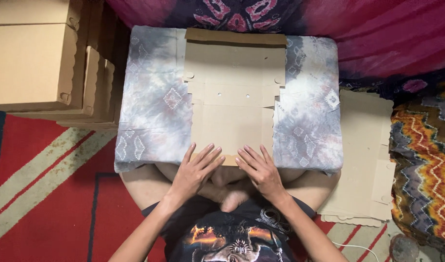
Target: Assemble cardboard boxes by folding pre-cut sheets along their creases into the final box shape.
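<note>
Cardboard (230, 97), a flat die-cut box blank, is being spread on a cushion (154, 97) covered in grey patterned cloth, which is serving as the surface over the person's crossed legs. Its near edge is being pressed down by the left hand (196, 170) and the right hand (261, 170), both with fingers splayed flat; nothing is being clasped in either grip. Judged from this, the near flap is being readied for folding, and even pressure along the scored line should be kept so that the crease runs straight. More flat blanks (365, 155) are lying at the right, and folded boxes (31, 63) are being stacked at the far left, partly cut off. The near flap itself is being hidden beneath the palms.
</note>
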